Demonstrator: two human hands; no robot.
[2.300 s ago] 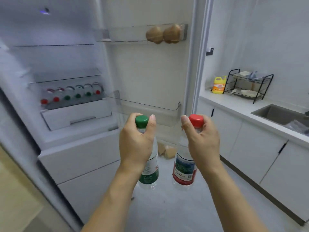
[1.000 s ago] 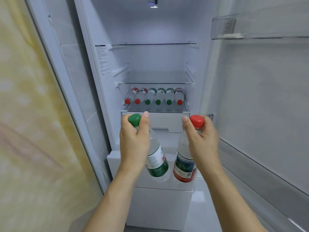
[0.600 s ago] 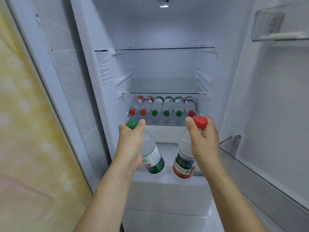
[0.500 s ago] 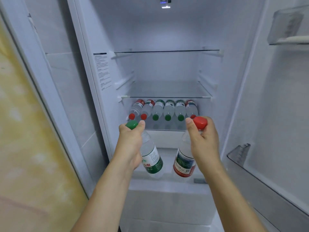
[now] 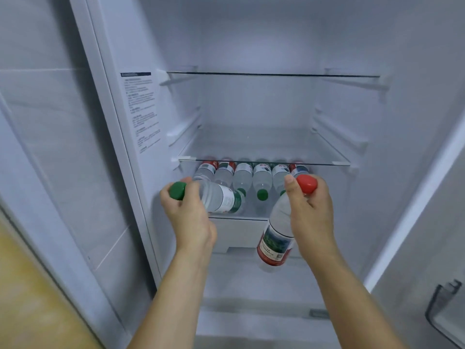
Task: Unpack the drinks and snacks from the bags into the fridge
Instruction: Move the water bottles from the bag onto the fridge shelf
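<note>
My left hand (image 5: pixel 187 212) grips the neck of a green-capped water bottle (image 5: pixel 221 199), now tipped almost flat with its base pointing into the lowest fridge shelf (image 5: pixel 239 217). My right hand (image 5: pixel 312 210) holds a red-capped water bottle (image 5: pixel 275 241) by its neck, hanging nearly upright in front of that shelf. A row of several bottles (image 5: pixel 254 176) with red and green caps lies on the shelf, caps toward me.
Two glass shelves (image 5: pixel 264 162) above the bottle row hold nothing. A white drawer front (image 5: pixel 239 233) sits under the bottle shelf. The open door's lower bin (image 5: pixel 445 313) juts in at the bottom right. A yellowish wall panel is at the left.
I have come closer to the fridge. My left hand has tilted the green-capped bottle from slanted to nearly horizontal and pushed it toward the shelf. The right bottle stays upright.
</note>
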